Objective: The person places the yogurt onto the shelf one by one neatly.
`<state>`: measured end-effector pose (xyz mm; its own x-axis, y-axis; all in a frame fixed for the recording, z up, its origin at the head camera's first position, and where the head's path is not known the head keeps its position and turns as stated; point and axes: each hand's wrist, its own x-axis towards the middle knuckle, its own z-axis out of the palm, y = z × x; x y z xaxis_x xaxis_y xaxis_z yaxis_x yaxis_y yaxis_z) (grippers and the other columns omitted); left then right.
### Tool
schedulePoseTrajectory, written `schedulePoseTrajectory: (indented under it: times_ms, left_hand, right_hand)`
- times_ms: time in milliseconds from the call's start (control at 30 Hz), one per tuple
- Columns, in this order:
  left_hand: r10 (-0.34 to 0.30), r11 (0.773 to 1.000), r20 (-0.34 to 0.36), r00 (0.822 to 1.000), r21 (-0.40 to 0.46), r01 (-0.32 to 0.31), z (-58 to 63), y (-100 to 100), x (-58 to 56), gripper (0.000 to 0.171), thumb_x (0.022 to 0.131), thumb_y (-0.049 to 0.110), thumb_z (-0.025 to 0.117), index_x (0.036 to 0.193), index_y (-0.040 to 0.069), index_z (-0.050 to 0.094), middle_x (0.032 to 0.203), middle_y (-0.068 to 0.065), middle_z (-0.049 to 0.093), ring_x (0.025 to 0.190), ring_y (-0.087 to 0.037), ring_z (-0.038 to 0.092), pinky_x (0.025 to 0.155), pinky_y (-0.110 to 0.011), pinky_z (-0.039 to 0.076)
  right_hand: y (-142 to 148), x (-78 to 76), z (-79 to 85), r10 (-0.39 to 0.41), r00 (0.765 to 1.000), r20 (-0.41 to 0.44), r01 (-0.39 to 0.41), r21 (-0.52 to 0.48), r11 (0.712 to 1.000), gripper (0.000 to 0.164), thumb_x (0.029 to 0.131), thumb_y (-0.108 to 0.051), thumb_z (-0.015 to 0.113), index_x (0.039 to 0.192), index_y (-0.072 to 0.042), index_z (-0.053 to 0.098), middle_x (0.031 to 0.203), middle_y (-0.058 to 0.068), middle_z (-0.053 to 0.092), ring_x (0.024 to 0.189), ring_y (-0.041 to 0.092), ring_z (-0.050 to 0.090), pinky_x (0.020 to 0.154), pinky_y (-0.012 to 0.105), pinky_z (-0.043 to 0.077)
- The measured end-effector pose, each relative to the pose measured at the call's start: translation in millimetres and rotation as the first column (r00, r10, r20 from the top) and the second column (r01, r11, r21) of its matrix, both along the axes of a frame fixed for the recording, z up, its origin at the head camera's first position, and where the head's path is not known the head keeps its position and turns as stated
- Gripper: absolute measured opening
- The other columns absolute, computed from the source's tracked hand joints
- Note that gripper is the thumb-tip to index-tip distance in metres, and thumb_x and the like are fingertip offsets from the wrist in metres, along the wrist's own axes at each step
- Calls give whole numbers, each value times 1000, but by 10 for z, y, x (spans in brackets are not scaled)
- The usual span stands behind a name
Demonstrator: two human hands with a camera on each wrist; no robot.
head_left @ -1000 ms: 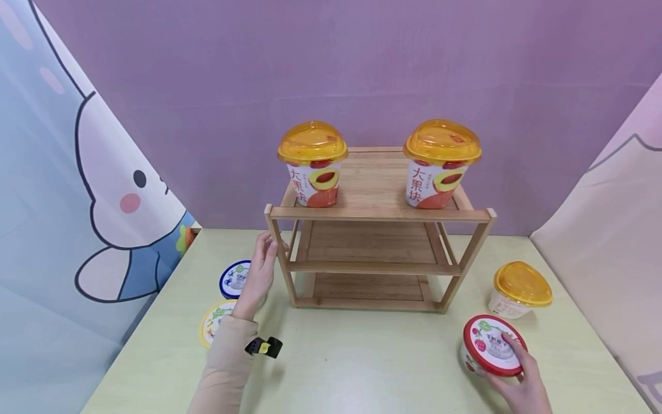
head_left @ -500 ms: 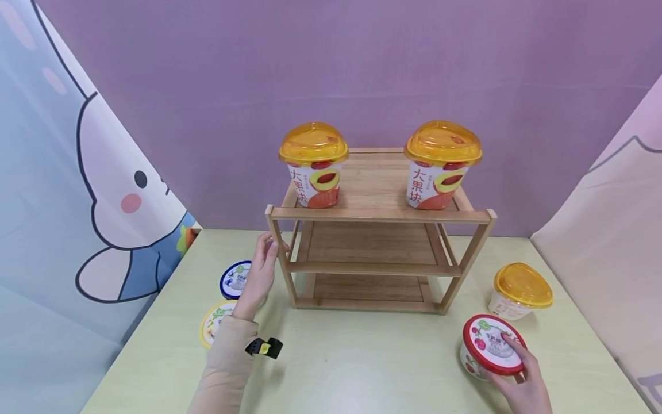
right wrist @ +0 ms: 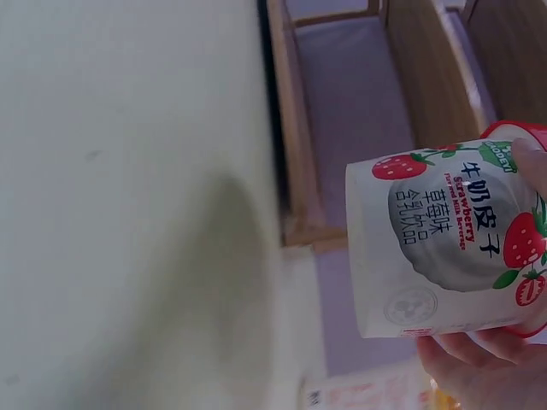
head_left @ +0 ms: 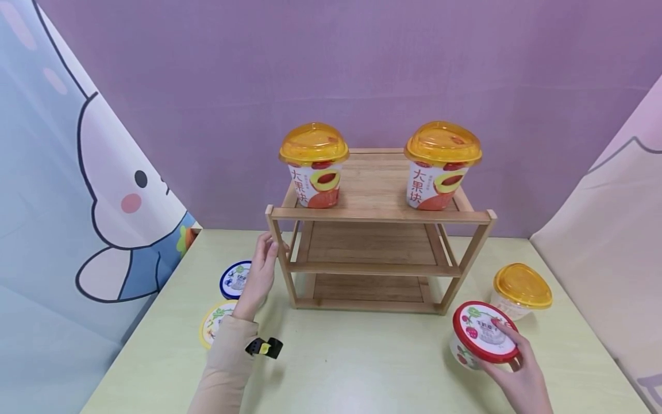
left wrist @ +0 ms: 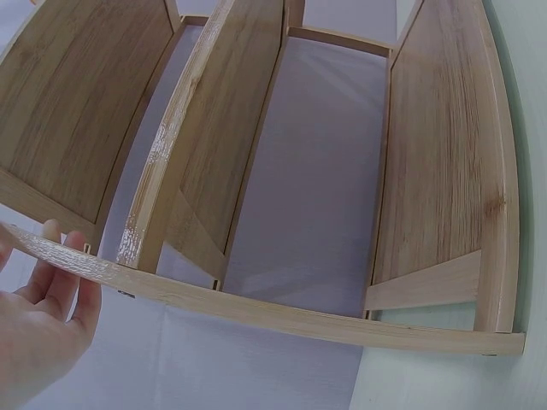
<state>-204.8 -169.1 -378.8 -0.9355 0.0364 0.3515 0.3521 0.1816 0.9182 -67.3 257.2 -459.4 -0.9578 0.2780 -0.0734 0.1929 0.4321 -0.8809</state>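
My left hand [head_left: 262,269] grips the left front post of a three-tier wooden shelf [head_left: 380,214]. In the left wrist view, the fingers [left wrist: 61,290] wrap behind that post. At the lower right, my right hand [head_left: 524,376] holds a strawberry milk cup [head_left: 485,332] with a red lid, thumb and fingers on opposite sides. The cup is tilted and clear of the table, its shadow [right wrist: 192,273] cast on the tabletop in the right wrist view. Two peach yogurt cups with orange domed lids, a left one [head_left: 316,167] and a right one [head_left: 439,167], stand on the top tier.
Another orange-lidded cup [head_left: 521,287] stands on the table [head_left: 357,362] right of the shelf, just behind the held cup. On the left, a blue-lidded tub [head_left: 234,280] and a yellow-rimmed tub [head_left: 211,322] are partly hidden by my left arm. A purple curtain [head_left: 372,75] hangs behind.
My right hand has raised the strawberry cup and carried it slightly left and toward the shelf. The left hand and the shelf have stayed in place.
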Motion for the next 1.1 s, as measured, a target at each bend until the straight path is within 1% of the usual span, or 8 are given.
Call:
schedulePoseTrajectory:
  times_ms: [133,267,400,567,667,867,967,1100]
  left_hand:
    - [-5,1000,8,1000,8,5,105,41,69,28,98,12,27,123,0,33,101,-27,47,105,-34,44,93,-45,28]
    - [-7,1000,6,1000,6,7,189,78,135,27,97,8,26,122,-2,32,102,-31,46,105,-39,43,93,-46,28]
    - [-15,1000,5,1000,5,15,214,85,156,28,98,9,26,123,-3,31,104,-31,45,106,-41,43,96,-45,26]
    - [-20,1000,11,1000,-4,20,207,76,149,30,98,11,26,125,-1,29,107,-32,44,107,-39,42,97,-46,25]
    - [-21,1000,19,1000,-3,21,203,72,145,30,98,11,26,125,0,30,108,-32,44,108,-40,42,97,-46,25]
    - [-22,1000,22,1000,2,22,211,77,151,30,98,11,26,125,-1,29,107,-31,44,108,-40,42,97,-46,25]
    - [-26,1000,23,999,8,26,217,80,154,30,98,11,25,125,-1,29,108,-31,43,108,-42,41,97,-46,24]
    - [-23,1000,30,999,3,23,222,80,157,30,98,11,25,125,0,29,107,-31,44,108,-44,40,96,-47,25]
  right_hand:
    - [-84,-23,101,50,997,-53,-48,44,998,82,75,-20,71,138,-9,20,137,22,21,115,40,30,69,3,35]
    - [-180,-53,214,84,994,-72,-83,26,996,78,76,-16,70,136,-6,22,136,23,22,115,43,30,67,10,42]
    - [-284,-95,333,100,988,-114,-100,7,995,77,75,-12,71,135,-5,24,137,23,22,116,43,29,68,11,43]
    - [-419,-152,477,119,977,-174,-120,4,993,73,74,-7,71,134,-5,28,136,22,24,116,43,31,69,6,39]
    - [-515,-181,548,127,967,-222,-126,22,992,72,72,-5,72,132,-6,32,133,17,30,114,35,36,71,4,37]
    - [-722,-252,666,163,921,-353,-152,59,987,70,68,1,73,128,-6,39,126,8,37,105,-1,36,78,4,35]
    - [-821,-286,726,182,900,-396,-178,48,983,70,67,3,73,127,-6,40,125,6,38,105,-3,36,80,4,34]
    - [-946,-342,793,198,886,-420,-196,48,979,70,66,3,74,127,-9,42,124,3,41,105,0,38,81,6,35]
